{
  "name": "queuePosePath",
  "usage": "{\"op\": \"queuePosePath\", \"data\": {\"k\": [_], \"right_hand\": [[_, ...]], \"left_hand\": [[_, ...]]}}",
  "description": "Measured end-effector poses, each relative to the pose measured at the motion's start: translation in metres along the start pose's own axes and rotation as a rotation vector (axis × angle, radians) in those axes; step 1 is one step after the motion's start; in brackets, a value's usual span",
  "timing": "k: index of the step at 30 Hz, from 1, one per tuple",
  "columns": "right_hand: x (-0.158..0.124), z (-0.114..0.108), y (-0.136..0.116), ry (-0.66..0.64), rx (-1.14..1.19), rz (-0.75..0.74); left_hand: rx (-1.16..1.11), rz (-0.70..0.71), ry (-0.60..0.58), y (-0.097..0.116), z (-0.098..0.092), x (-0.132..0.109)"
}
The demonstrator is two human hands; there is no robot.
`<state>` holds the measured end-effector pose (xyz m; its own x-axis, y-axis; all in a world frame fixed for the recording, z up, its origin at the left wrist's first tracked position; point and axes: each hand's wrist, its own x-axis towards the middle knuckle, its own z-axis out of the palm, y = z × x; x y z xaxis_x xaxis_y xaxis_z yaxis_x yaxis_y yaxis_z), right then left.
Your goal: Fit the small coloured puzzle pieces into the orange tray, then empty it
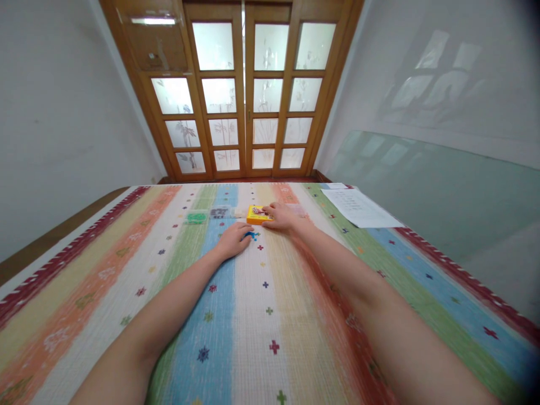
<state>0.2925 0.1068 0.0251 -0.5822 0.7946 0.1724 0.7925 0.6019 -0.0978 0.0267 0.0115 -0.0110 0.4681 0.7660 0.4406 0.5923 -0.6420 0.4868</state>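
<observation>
Just above the middle of the frame, both arms lay stretched out across the striped cloth. The right hand had closed over the right end of a small yellow box, fingers on its lid. The box sat flat on the cloth. It looked light and stiff, card or thin plastic with a smooth printed top, so I judged it could slide under a loose touch. Pinching its short sides would hold it better than pressing from above.

The left hand was loosely curled, fingertips at a tiny blue piece just below the box. I couldn't tell whether it pinched the piece or only touched it. A piece that small seemed hard and weightless, fit only for fingertips.

Left of the box lay a grey case and then a green case. A sheet of paper rested to the upper right, and glazed wooden doors filled the top.
</observation>
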Motion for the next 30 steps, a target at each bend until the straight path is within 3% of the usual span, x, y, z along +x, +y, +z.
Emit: {"op": "queuePosePath", "data": {"k": [4,8,15,21,30], "right_hand": [[-0.025,0.0,-0.019,0.144,0.112,-0.013],[-0.03,0.003,-0.027,0.15,0.115,-0.028],[-0.028,0.014,-0.027,0.122,0.064,0.005],[-0.027,0.004,-0.031,0.143,0.115,0.048],[-0.021,0.009,-0.013,0.294,0.249,0.229]], "left_hand": [[0.074,-0.077,0.06,-0.005,0.001,0.001],[0.152,-0.082,0.055,-0.008,0.002,0.001],[0.158,-0.09,0.048,-0.01,0.004,0.0],[0.108,-0.112,0.044,-0.012,0.007,-0.001],[0.142,-0.057,0.012,-0.011,0.005,-0.001]]}}
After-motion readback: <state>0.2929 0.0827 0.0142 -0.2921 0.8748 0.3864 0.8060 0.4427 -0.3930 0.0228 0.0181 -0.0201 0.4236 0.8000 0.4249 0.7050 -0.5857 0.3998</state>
